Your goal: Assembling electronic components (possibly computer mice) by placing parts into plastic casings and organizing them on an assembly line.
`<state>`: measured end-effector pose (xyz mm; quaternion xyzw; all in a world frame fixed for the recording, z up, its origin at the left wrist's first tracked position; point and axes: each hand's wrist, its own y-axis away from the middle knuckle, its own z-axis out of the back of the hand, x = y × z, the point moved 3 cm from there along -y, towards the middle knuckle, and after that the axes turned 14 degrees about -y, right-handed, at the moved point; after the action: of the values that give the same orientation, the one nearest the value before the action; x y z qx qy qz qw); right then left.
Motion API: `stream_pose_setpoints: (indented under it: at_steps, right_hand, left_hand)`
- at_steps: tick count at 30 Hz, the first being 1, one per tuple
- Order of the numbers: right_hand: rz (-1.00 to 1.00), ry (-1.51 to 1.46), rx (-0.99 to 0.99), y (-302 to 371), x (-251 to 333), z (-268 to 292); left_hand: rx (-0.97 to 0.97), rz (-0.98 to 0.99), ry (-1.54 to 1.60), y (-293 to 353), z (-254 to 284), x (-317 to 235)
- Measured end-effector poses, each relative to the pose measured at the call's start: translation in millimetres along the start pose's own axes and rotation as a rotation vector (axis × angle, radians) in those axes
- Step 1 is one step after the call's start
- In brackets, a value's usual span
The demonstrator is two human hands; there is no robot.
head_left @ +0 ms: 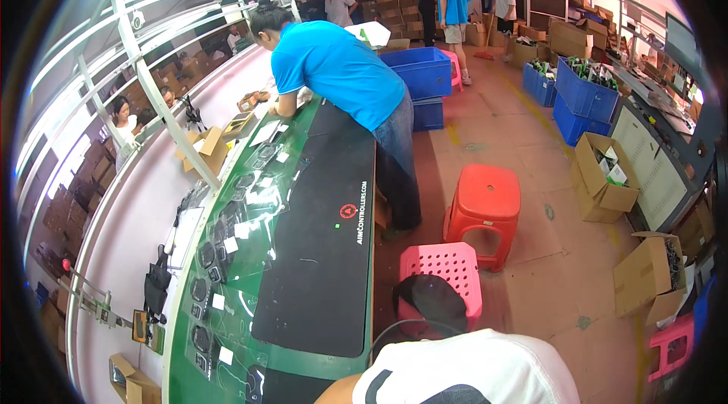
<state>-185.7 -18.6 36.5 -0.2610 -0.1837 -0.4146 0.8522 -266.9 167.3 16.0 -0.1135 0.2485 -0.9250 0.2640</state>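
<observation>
Neither of my hands is in view. At the lower edge, a white shirt (470,370) with a dark patch shows, along with a bit of bare arm; no hand can be seen there. Just ahead runs a long green-topped workbench (303,364). A large black desk mat (315,275) with a red round emblem lies along its right side. Left of the mat, several small black devices (200,337) in clear plastic bags form a row, with small white cards (226,355) among them. Part of another dark mat (288,387) shows at the near end.
A co-worker in a blue shirt (341,62) leans over the bench's far end. Right of the bench stand a red stool (485,199) and a pink stool (447,260) with a black item on it. Blue crates (417,70) and open cartons (607,176) line the floor. White metal posts (152,93) rise left.
</observation>
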Motion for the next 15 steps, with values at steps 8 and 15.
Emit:
stream_pose_setpoints:
  at_steps: [8, 15]
  right_hand:
    - [0.087, 0.041, -0.337, 31.2, 8.0, 43.1]
    - [0.126, 0.464, -0.323, -5.7, -7.6, 23.3]
  left_hand:
    - [0.048, 0.51, -0.285, 267.1, 160.0, 171.2]
    - [-0.573, 1.011, -0.211, 360.1, 294.2, 74.6]
